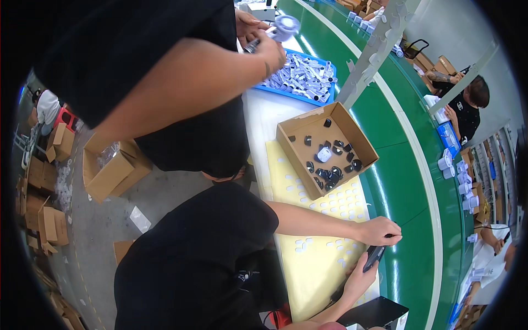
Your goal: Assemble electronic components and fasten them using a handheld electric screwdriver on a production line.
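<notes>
L hand [379,231]: grip curled, pinching small black piece [389,236]; can't tell its shape. R hand [360,275]: grip wrapped round black oblong device [375,257], just below L hand, over right side of yellow-topped bench [300,280], nr green conveyor belt [407,220]. Shallow brown cardboard box [289,129] w/ glossy black plastic parts [333,176] beyond L forearm.
</notes>
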The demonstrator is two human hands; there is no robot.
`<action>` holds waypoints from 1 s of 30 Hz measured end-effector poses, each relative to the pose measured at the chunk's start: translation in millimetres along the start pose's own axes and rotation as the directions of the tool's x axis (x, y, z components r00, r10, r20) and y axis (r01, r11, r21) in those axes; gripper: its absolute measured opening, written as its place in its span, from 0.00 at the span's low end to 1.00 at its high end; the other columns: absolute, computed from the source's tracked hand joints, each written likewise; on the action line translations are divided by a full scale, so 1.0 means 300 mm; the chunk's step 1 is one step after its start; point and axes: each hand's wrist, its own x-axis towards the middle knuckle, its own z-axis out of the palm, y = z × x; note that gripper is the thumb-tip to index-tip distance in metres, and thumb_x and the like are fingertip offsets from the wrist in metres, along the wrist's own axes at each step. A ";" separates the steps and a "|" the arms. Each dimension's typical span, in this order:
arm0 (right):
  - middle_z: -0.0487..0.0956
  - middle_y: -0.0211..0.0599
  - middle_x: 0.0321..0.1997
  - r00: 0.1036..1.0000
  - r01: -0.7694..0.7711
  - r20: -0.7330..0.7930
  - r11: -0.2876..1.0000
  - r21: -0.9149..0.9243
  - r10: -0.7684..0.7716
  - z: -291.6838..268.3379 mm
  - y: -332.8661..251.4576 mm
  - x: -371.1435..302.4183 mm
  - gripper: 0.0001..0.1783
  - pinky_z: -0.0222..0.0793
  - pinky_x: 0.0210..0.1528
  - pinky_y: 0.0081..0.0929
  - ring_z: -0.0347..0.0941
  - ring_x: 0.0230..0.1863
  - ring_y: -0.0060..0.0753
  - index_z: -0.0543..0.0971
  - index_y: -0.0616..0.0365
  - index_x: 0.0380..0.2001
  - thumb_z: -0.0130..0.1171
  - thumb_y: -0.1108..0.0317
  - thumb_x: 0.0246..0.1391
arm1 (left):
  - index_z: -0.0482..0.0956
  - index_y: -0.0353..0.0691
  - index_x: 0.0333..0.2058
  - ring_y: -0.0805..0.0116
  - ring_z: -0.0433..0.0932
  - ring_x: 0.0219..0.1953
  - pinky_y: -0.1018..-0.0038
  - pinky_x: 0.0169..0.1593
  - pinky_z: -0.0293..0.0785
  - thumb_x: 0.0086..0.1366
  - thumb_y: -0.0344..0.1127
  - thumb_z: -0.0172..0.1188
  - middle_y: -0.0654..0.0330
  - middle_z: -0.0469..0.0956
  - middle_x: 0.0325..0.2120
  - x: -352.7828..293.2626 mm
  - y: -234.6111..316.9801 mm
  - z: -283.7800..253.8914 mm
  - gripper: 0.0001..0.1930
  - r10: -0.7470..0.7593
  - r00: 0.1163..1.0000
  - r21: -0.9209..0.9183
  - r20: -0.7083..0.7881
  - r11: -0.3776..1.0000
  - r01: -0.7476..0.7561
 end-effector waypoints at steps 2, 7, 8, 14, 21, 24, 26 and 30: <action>0.66 0.33 0.12 1.000 -0.005 0.000 1.000 0.007 0.005 -0.001 0.004 0.000 0.22 0.58 0.14 0.22 0.61 0.11 0.23 0.69 0.70 0.36 0.52 0.57 0.56 | 0.69 0.32 0.18 0.60 0.70 0.23 0.68 0.28 0.66 0.60 0.32 0.49 0.56 0.68 0.18 -0.001 0.000 0.002 0.13 -0.002 1.000 -0.001 0.001 1.000 0.002; 0.67 0.35 0.13 1.000 -0.024 0.020 1.000 0.016 0.024 -0.014 0.002 -0.001 0.23 0.59 0.15 0.23 0.62 0.12 0.24 0.69 0.72 0.37 0.52 0.56 0.55 | 0.70 0.33 0.19 0.57 0.72 0.22 0.67 0.26 0.65 0.59 0.36 0.51 0.55 0.70 0.17 -0.005 -0.021 0.028 0.14 -0.016 1.000 -0.044 -0.009 0.999 0.016; 0.67 0.36 0.14 0.999 -0.027 0.032 1.000 0.014 0.026 -0.019 -0.003 -0.001 0.24 0.59 0.16 0.24 0.63 0.13 0.25 0.69 0.73 0.37 0.52 0.55 0.55 | 0.70 0.33 0.19 0.57 0.72 0.22 0.67 0.26 0.66 0.59 0.36 0.51 0.55 0.71 0.18 -0.010 -0.019 0.022 0.14 -0.037 0.999 -0.058 0.003 0.998 0.037; 0.68 0.40 0.17 0.943 0.292 -0.122 0.947 -0.136 -0.308 -0.020 0.086 0.020 0.27 0.61 0.20 0.28 0.65 0.16 0.29 0.69 0.74 0.37 0.53 0.53 0.53 | 0.71 0.36 0.19 0.58 0.73 0.23 0.68 0.27 0.67 0.59 0.37 0.51 0.55 0.72 0.19 -0.010 -0.040 0.033 0.13 0.004 0.999 0.011 -0.040 1.000 -0.003; 0.68 0.36 0.15 0.977 0.162 -0.125 0.981 -0.102 -0.174 -0.041 0.020 0.032 0.24 0.59 0.19 0.28 0.63 0.15 0.27 0.71 0.69 0.31 0.55 0.52 0.52 | 0.73 0.38 0.26 0.60 0.74 0.31 0.69 0.34 0.69 0.60 0.38 0.50 0.56 0.74 0.26 0.031 0.025 -0.009 0.10 -0.038 0.995 -0.008 0.089 0.999 0.039; 0.68 0.33 0.14 0.993 0.072 -0.095 0.997 -0.032 -0.074 -0.035 0.020 0.051 0.23 0.59 0.18 0.26 0.63 0.15 0.24 0.71 0.66 0.29 0.56 0.51 0.52 | 0.73 0.38 0.33 0.59 0.73 0.38 0.71 0.40 0.69 0.61 0.38 0.51 0.57 0.74 0.32 0.053 0.011 -0.060 0.09 0.078 0.997 0.012 0.029 0.997 -0.078; 0.68 0.30 0.13 0.996 0.022 -0.088 0.999 0.044 -0.018 -0.031 0.032 0.074 0.23 0.58 0.18 0.25 0.64 0.14 0.22 0.71 0.65 0.27 0.57 0.51 0.51 | 0.73 0.38 0.34 0.60 0.73 0.40 0.71 0.42 0.68 0.59 0.35 0.52 0.58 0.74 0.33 0.075 0.012 -0.123 0.08 0.105 0.994 0.042 0.025 0.994 -0.106; 0.68 0.31 0.14 0.993 -0.010 -0.117 0.989 0.146 0.027 -0.057 0.057 0.088 0.23 0.59 0.18 0.23 0.65 0.15 0.21 0.71 0.65 0.28 0.57 0.51 0.50 | 0.74 0.41 0.37 0.61 0.71 0.46 0.68 0.48 0.65 0.52 0.23 0.51 0.59 0.73 0.37 0.025 0.141 -0.215 0.12 0.090 0.949 0.122 0.301 0.984 -0.132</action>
